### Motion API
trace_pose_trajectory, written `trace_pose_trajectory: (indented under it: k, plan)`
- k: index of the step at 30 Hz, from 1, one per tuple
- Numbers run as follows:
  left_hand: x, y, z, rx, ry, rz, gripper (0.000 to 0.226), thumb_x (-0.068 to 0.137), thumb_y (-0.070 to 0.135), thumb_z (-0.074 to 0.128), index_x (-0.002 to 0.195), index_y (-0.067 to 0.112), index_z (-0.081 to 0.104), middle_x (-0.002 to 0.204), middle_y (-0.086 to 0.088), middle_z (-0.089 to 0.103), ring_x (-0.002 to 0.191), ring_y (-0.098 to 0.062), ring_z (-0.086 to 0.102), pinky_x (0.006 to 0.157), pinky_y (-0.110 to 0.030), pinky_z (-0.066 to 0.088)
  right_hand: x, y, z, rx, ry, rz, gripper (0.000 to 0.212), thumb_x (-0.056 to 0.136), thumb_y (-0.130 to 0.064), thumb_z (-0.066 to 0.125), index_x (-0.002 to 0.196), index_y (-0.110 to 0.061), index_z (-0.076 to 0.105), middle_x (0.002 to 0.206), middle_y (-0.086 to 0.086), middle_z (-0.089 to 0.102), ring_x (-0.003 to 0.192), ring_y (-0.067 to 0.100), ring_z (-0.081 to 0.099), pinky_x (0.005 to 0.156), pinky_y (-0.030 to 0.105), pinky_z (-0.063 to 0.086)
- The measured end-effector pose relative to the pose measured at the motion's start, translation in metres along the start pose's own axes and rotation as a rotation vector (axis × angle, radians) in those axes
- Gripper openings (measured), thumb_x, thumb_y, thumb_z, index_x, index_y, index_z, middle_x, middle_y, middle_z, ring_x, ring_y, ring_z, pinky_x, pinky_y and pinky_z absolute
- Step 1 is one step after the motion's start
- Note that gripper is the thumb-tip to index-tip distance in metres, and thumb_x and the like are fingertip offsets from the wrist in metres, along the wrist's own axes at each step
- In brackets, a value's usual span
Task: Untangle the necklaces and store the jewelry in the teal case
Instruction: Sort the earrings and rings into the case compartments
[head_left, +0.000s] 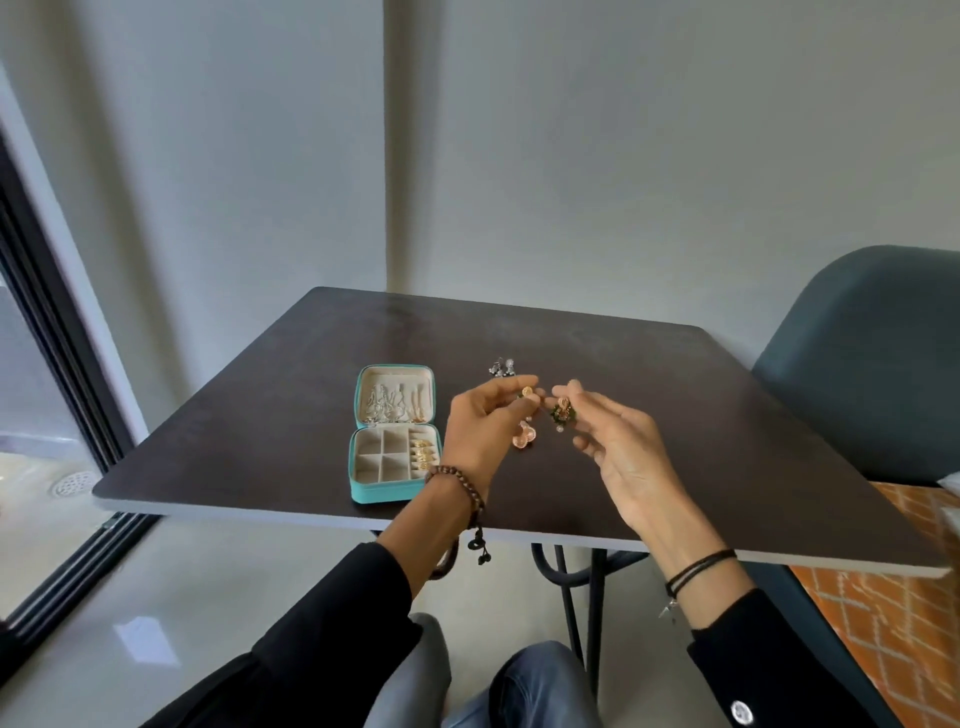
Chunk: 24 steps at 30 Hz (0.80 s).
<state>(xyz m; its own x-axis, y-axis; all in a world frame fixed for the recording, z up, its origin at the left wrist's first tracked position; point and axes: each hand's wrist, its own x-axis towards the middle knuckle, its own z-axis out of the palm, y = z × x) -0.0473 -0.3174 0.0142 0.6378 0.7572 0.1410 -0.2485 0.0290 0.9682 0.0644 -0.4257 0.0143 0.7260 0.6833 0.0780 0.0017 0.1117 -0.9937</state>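
Fingers (511, 383) of my left hand (483, 421) pinch a small gold earring (527, 391). My right hand (618, 447) pinches a green-and-gold earring (563, 413) above the worktop (260, 426). The open teal case (387, 493) lies just left of my left hand, the nearer one.
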Motion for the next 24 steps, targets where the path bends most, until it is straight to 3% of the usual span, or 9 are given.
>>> trace_pose_trajectory:
  k: [2, 6, 11, 14, 17, 20, 24]
  plan:
    - [-0.006, 0.012, -0.012, -0.028, 0.025, -0.020, 0.017, 0.093, 0.013, 0.065, 0.107, 0.010, 0.074, 0.101, -0.006, 0.077, 0.093, -0.013, 0.071, 0.071, -0.016, 0.051, -0.004, -0.005, 0.013, 0.012, -0.017, 0.029, 0.033, 0.098, -0.043, 0.062, 0.108, -0.017, 0.080, 0.108, -0.002, 0.079, 0.109, 0.018, 0.068, 0.087, 0.031, 0.047]
    - [-0.010, 0.029, -0.039, -0.052, 0.051, -0.080, 0.029, 0.100, 0.026, 0.051, 0.106, 0.012, 0.076, 0.102, -0.003, 0.077, 0.100, -0.017, 0.071, 0.093, -0.033, 0.049, -0.007, -0.012, 0.039, 0.021, -0.082, 0.058, 0.048, 0.101, -0.053, 0.049, 0.113, -0.016, 0.078, 0.109, -0.003, 0.079, 0.109, 0.015, 0.067, 0.090, 0.030, 0.046]
    - [-0.012, 0.039, -0.075, -0.040, 0.064, -0.128, 0.039, 0.103, 0.031, 0.040, 0.112, 0.013, 0.074, 0.105, 0.002, 0.077, 0.108, -0.017, 0.068, 0.098, -0.035, 0.046, -0.006, -0.009, 0.070, -0.008, -0.152, 0.074, 0.051, 0.103, -0.056, 0.044, 0.110, -0.019, 0.079, 0.112, -0.003, 0.078, 0.114, 0.016, 0.067, 0.091, 0.031, 0.044]
    - [-0.013, 0.042, -0.093, -0.008, 0.084, -0.128, 0.040, 0.101, 0.032, 0.040, 0.111, 0.015, 0.074, 0.104, 0.004, 0.077, 0.108, -0.013, 0.067, 0.093, -0.034, 0.045, -0.004, -0.005, 0.088, -0.029, -0.194, 0.092, 0.050, 0.102, -0.056, 0.046, 0.113, -0.020, 0.078, 0.113, -0.005, 0.078, 0.114, 0.014, 0.067, 0.091, 0.030, 0.044]
    - [-0.015, 0.044, -0.110, 0.033, 0.110, -0.103, 0.028, 0.095, 0.029, 0.056, 0.111, 0.015, 0.075, 0.105, 0.004, 0.077, 0.105, -0.008, 0.067, 0.089, -0.030, 0.047, -0.003, -0.002, 0.106, -0.039, -0.206, 0.103, 0.036, 0.100, -0.045, 0.057, 0.111, -0.018, 0.079, 0.111, -0.004, 0.078, 0.111, 0.014, 0.069, 0.092, 0.032, 0.046]
    - [-0.016, 0.043, -0.128, 0.050, 0.103, -0.045, 0.025, 0.089, 0.009, 0.070, 0.113, 0.005, 0.072, 0.105, -0.008, 0.076, 0.082, -0.002, 0.071, 0.068, -0.014, 0.054, 0.000, 0.002, 0.119, -0.070, -0.203, 0.041, 0.019, 0.093, -0.021, 0.071, 0.109, -0.017, 0.080, 0.106, -0.003, 0.079, 0.107, 0.015, 0.071, 0.093, 0.032, 0.051]
    - [-0.009, 0.036, -0.152, 0.175, 0.136, 0.002, 0.032, 0.085, 0.007, 0.075, 0.116, 0.002, 0.071, 0.103, -0.013, 0.076, 0.093, -0.017, 0.074, 0.086, -0.023, 0.058, 0.007, 0.008, 0.132, -0.259, -0.249, -0.072, 0.025, 0.091, -0.008, 0.072, 0.114, -0.017, 0.078, 0.104, -0.002, 0.079, 0.096, 0.005, 0.072, 0.091, 0.025, 0.055]
